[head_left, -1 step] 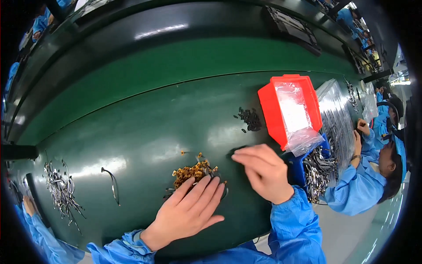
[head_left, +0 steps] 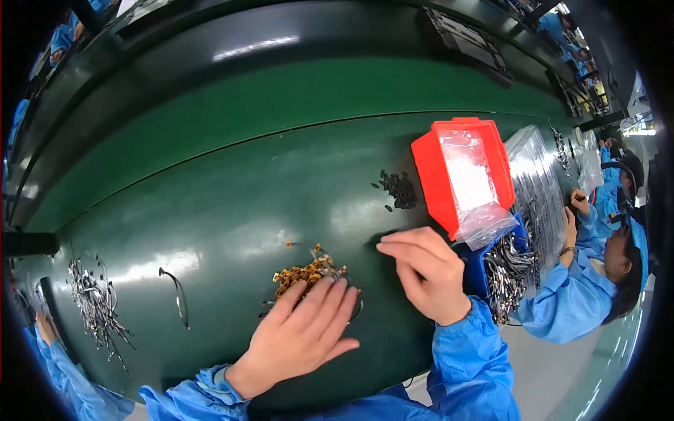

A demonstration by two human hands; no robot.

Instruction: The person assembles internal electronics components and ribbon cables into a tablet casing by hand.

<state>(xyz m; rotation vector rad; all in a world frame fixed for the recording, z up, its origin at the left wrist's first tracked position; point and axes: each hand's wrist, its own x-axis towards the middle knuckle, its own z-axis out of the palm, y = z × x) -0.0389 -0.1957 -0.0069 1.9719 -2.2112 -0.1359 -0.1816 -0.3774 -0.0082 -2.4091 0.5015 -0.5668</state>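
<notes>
Nearest, the left hand (head_left: 303,337) lies flat and open, fingers spread, its fingertips on the near edge of a heap of small brass pieces (head_left: 307,271) on the green surface (head_left: 232,189). The heap runs left to right. The right hand (head_left: 427,274), just right, has fingers curled together; whether it grips anything cannot be told. Farther right sits a red bin (head_left: 430,168).

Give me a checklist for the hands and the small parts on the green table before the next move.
1. Left hand lies flat by the gold parts: ok.
2. Right hand pinches a part: cannot tell, fingertips hide it.
3. Gold parts gathered in one pile: not ok, a few lie apart.
4. Small black parts lie within the right hand's reach: ok.
5. Red bin stands upright with its plastic bag inside: ok.
</notes>
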